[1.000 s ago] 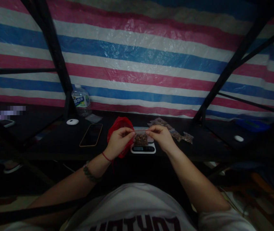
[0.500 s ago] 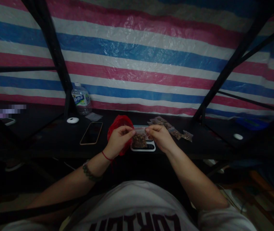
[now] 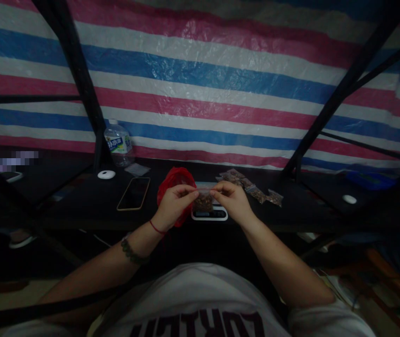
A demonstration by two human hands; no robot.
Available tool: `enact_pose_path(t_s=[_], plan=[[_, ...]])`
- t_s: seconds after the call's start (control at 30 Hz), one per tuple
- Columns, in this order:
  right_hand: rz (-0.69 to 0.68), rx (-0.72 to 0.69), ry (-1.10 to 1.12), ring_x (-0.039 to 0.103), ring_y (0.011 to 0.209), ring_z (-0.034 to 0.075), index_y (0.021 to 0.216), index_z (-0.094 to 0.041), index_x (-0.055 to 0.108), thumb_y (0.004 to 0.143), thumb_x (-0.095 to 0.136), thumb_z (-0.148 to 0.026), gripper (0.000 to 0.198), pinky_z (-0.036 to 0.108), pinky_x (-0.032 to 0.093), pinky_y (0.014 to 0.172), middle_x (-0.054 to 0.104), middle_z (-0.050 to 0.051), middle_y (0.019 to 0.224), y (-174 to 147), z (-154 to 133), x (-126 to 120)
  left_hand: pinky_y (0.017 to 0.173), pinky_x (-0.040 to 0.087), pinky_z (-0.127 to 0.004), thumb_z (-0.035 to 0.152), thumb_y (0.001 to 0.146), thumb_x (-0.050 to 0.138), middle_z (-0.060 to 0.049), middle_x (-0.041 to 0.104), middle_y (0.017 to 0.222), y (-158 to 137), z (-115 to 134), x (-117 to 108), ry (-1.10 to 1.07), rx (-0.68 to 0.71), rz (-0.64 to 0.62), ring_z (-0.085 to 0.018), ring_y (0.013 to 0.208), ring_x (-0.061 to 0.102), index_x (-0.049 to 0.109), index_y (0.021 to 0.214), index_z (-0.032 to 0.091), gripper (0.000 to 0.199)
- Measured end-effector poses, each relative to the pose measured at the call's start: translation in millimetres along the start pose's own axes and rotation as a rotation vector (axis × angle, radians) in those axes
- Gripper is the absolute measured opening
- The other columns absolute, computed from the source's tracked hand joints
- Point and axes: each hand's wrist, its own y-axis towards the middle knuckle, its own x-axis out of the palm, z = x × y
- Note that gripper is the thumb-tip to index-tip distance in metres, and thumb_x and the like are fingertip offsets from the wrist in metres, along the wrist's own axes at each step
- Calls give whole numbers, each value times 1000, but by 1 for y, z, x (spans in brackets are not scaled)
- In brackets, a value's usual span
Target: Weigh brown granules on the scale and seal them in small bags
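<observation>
Between my two hands hangs a small clear zip bag point(image 3: 203, 203) with brown, dried bits in its lower part. My left hand point(image 3: 176, 202) pinches the top left corner, thumb against fingers. At the top right corner, my right hand point(image 3: 231, 199) grips the same edge in a pinch. Just below and behind the bag is a white digital scale point(image 3: 209, 216), its dark panel partly covered by the bag. A red plastic bag point(image 3: 175, 177) stands open behind my left hand. Several filled zip bags point(image 3: 256, 193) lie in a loose pile beyond my right hand.
On the black table point(image 3: 91, 206) lie a phone point(image 3: 134, 194), a white round object point(image 3: 106, 174) and flat clear bags point(image 3: 137, 169). A plastic bottle point(image 3: 118, 144) stands near the striped sheet point(image 3: 200, 107). Black metal posts point(image 3: 89, 103) flank the workspace.
My right hand has shifted slightly left along the zip bag's top edge, and the bag hangs a little higher, showing more of the scale's panel. My left hand keeps its pinch.
</observation>
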Motion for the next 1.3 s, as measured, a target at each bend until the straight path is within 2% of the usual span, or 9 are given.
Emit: enact_pose_path(t_s=[0.33, 0.57, 0.7, 0.83, 0.93, 1.03, 1.1, 1.2, 1.3], plan=[[-42, -46, -62, 58, 67, 15, 72, -18, 69, 76, 65, -29, 12, 25, 44, 60, 65, 3, 71, -5, -6, 5, 63, 50, -26, 38, 68, 73, -4, 69, 69, -6, 1, 1, 107, 48, -73, -16, 64, 62, 70, 72, 14, 24], [-87, -63, -66, 58, 64, 13, 74, -17, 70, 77, 65, -29, 13, 23, 43, 58, 67, 3, 71, -5, -2, 9, 64, 50, -26, 39, 71, 71, -5, 70, 72, -5, -5, 2, 182, 58, -116, -16, 66, 63, 71, 75, 13, 26], [-56, -1, -71, 53, 57, 11, 65, -16, 67, 73, 67, -30, 17, 22, 38, 53, 63, 1, 62, -5, -2, 8, 63, 49, -25, 40, 70, 72, -5, 70, 71, -5, -4, 1, 178, 38, -106, -15, 65, 63, 71, 75, 12, 28], [-65, 121, 70, 48, 52, 9, 61, -15, 64, 69, 71, -36, 24, 21, 35, 51, 58, -1, 55, -5, -5, 7, 62, 48, -25, 42, 65, 75, -5, 70, 68, -7, 4, 2, 188, -11, -85, -15, 62, 61, 72, 71, 13, 30], [-47, 203, 268, 46, 48, 8, 61, -15, 62, 66, 74, -39, 27, 21, 36, 49, 56, -3, 52, -6, -7, 7, 62, 48, -25, 45, 64, 76, -5, 69, 69, -9, 9, 4, 76, -100, -103, -15, 64, 61, 72, 74, 12, 35], [34, 274, 459, 45, 45, 7, 61, -16, 59, 65, 75, -41, 30, 20, 36, 46, 55, -4, 51, -5, -9, 7, 65, 49, -28, 52, 71, 69, -7, 70, 76, -15, 14, 5, -178, -233, -237, -16, 69, 62, 71, 84, 10, 44], [97, 295, 528, 45, 44, 7, 62, -17, 57, 64, 76, -41, 31, 20, 36, 45, 54, -5, 52, -4, -11, 5, 66, 50, -28, 52, 72, 68, -8, 70, 80, -20, 18, 7, -247, -296, -348, -16, 71, 63, 70, 88, 10, 45], [126, 284, 568, 47, 47, 8, 66, -17, 58, 66, 76, -42, 30, 19, 38, 45, 56, -5, 55, -5, -17, 1, 58, 47, -22, 45, 68, 73, -6, 68, 71, -27, 26, 8, -132, -314, -429, -12, 62, 60, 70, 82, 9, 38], [-17, 274, 594, 53, 52, 9, 84, -18, 64, 70, 72, -46, 32, 19, 41, 47, 62, -2, 67, -9, -25, -5, 52, 44, -20, 43, 69, 72, -4, 67, 67, -31, 32, 9, -64, -289, -394, -10, 56, 57, 70, 81, 9, 36]])
